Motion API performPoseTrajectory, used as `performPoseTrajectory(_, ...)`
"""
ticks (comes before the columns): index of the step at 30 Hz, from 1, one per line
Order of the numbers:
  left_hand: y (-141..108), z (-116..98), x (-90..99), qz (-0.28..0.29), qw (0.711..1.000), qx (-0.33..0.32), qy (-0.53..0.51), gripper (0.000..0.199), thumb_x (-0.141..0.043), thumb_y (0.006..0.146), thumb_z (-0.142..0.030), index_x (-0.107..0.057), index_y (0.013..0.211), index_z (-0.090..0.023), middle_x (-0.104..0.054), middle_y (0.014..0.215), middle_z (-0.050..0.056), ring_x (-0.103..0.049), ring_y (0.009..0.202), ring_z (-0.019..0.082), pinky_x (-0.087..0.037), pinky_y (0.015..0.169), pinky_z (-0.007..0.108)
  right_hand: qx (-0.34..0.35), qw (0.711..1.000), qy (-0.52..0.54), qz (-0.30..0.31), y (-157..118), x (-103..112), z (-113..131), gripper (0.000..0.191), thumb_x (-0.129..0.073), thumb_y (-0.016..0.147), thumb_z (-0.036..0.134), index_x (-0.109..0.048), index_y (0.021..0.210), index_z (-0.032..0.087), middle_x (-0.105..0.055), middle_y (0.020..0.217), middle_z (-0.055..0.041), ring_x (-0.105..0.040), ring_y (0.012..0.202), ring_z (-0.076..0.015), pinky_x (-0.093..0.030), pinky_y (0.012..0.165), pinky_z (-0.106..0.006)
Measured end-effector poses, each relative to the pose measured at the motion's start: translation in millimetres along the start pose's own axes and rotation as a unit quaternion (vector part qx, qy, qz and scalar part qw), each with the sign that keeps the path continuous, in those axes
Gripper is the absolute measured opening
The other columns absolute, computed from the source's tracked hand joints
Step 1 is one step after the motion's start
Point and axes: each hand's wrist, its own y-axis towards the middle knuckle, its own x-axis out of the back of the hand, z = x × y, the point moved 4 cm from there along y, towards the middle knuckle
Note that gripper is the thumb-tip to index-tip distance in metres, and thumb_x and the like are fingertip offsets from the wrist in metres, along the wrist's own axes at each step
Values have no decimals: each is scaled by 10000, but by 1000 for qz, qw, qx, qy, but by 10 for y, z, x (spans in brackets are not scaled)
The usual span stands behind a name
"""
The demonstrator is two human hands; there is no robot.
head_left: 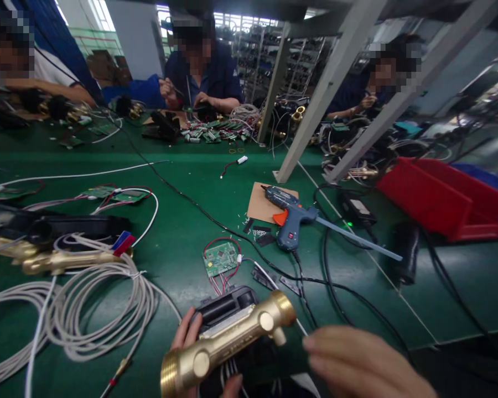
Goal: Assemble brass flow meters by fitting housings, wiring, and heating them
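Observation:
My left hand (187, 331) is closed around a brass water meter body (232, 341) with threaded ends and a black plastic housing (228, 305) attached. The body is held tilted, its right end higher. Thin wires run from the housing to a green circuit board (221, 258) lying just beyond it, and a white cable (268, 275) plugs in at the board's edge. My right hand (361, 359), slightly blurred, is to the right of the brass body with fingers stretched toward it. Its fingertips are close to the white cable; whether they touch it cannot be told.
A blue glue gun (290, 232) rests near a cardboard piece (259, 203). Coiled grey cables (95, 309) and another brass meter body (72, 260) lie left. Red bins (431, 193) stand right. Black cords cross the green table (182, 232). Metal posts (332, 94) rise ahead; several co-workers sit opposite.

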Motion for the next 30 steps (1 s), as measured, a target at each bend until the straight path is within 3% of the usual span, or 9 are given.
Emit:
performPoseTrajectory(2, 23, -43, -1, 7, 1000, 7, 7, 687, -538, 780, -426, -301, 1360, -143, -410, 1337, 177, -467, 1184, 325, -490, 851, 436, -79, 992, -94, -34, 19, 113, -234, 205, -469, 883, 93, -614, 1006, 169, -699, 923, -61, -667, 841, -154, -542, 767, -233)
performPoseTrajectory(4, 49, -84, 12, 22, 1000, 10, 10, 719, -528, 768, -413, -262, 1374, -131, -384, 1350, 193, -433, 1212, 343, -476, 871, 470, -163, 975, -149, 29, 32, 8, -476, 190, -488, 854, 89, -635, 961, 145, -698, 863, -69, -668, 757, -182, -554, 689, -279)
performPoseTrajectory(7, 79, -131, 39, 35, 999, -1, 8, 757, -530, 743, -389, -230, 1389, -132, -360, 1360, 202, -395, 1240, 364, -454, 905, 508, -244, 940, -164, 173, 16, -303, -717, 147, -557, 810, 99, -666, 899, 144, -687, 808, -74, -648, 730, -218, -537, 645, -317)
performPoseTrajectory(9, 84, -149, 51, 29, 1000, -3, 3, 767, -536, 739, -375, -218, 1395, -136, -350, 1368, 199, -392, 1244, 364, -446, 927, 513, -273, 928, -161, 197, 2, -425, -773, 159, -562, 799, 80, -671, 898, 142, -679, 846, -88, -632, 793, -233, -521, 706, -341)
performPoseTrajectory(14, 61, -149, 46, 3, 999, 30, -21, 748, -533, 789, -388, -201, 1419, -161, -340, 1397, 174, -382, 1265, 344, -397, 1002, 525, -312, 938, -80, 131, -37, -410, -769, 248, -549, 746, 9, -663, 921, 142, -644, 821, -62, -599, 772, -192, -489, 731, -302)
performPoseTrajectory(18, 44, -144, 44, 10, 999, 48, -22, 755, -540, 806, -417, -192, 1424, -161, -339, 1400, 181, -373, 1274, 338, -369, 1026, 538, -314, 946, -29, 78, -102, -298, -750, 185, -534, 799, 21, -650, 857, 153, -602, 840, -40, -578, 737, -139, -483, 709, -249)
performPoseTrajectory(20, 35, -121, 48, 10, 998, 59, -22, 750, -548, 801, -440, -224, 1413, -152, -362, 1385, 183, -373, 1274, 335, -359, 1038, 530, -309, 948, -43, 59, -143, -269, -745, 119, -598, 806, 66, -647, 884, 141, -598, 888, -52, -580, 805, -155, -481, 767, -269)
performPoseTrajectory(23, 26, -51, 44, 10, 998, 64, -17, 741, -569, 781, -478, -294, 1386, -151, -431, 1333, 176, -412, 1247, 337, -383, 1023, 521, -305, 945, -98, 65, -194, -299, -755, 165, -682, 780, 127, -662, 944, 125, -602, 899, -70, -577, 870, -192, -472, 823, -312)
performPoseTrajectory(30, 62, 44, 39, 25, 998, 46, -21, 713, -576, 764, -489, -357, 1349, -144, -476, 1298, 178, -425, 1241, 343, -399, 1004, 535, -267, 950, -154, 54, -141, -447, -795, 42, -689, 768, 110, -666, 786, 140, -581, 808, -58, -546, 793, -210, -477, 731, -321)
